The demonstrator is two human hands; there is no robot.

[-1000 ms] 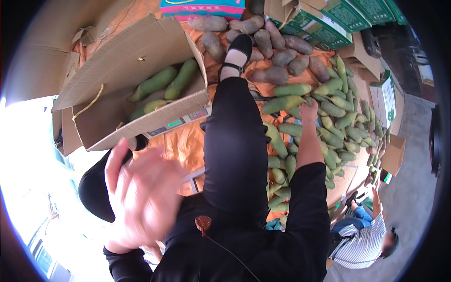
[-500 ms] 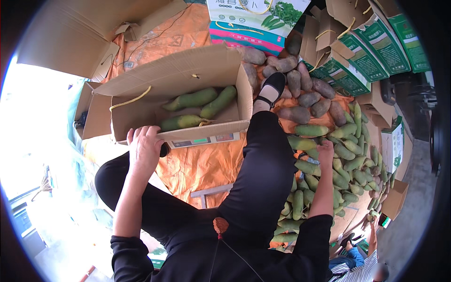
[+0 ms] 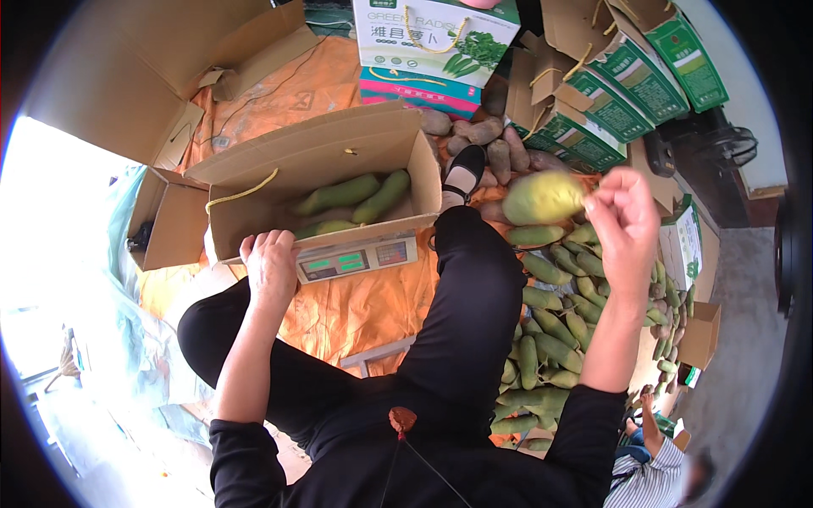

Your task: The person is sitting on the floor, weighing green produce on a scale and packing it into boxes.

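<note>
My left hand (image 3: pixel 271 264) is curled over the near edge of an open cardboard box (image 3: pixel 279 154). Inside the box lie three green radishes (image 3: pixel 383 196), the nearest partly hidden by the box wall. Raised above the pile on the right, my right hand (image 3: pixel 628 222) pinches a green radish (image 3: pixel 542 199) by its end; motion blurs it. Below that hand spreads a heap of green radishes (image 3: pixel 555 326). The box rests on a weighing scale (image 3: pixel 347 261) with lit green displays.
Reddish-brown roots (image 3: pixel 500 157) lie around my right foot. Farther back stand a white and green carton (image 3: pixel 436 38) and several green gift boxes (image 3: pixel 622 89). Orange sheeting (image 3: pixel 339 313) covers the floor. At lower right, another person (image 3: pixel 656 470) in a striped top reaches toward the heap.
My right hand has lifted a green radish from the heap, up and to the right. My left hand stays on the box edge. The view has shifted, and the scale's displays now show.
</note>
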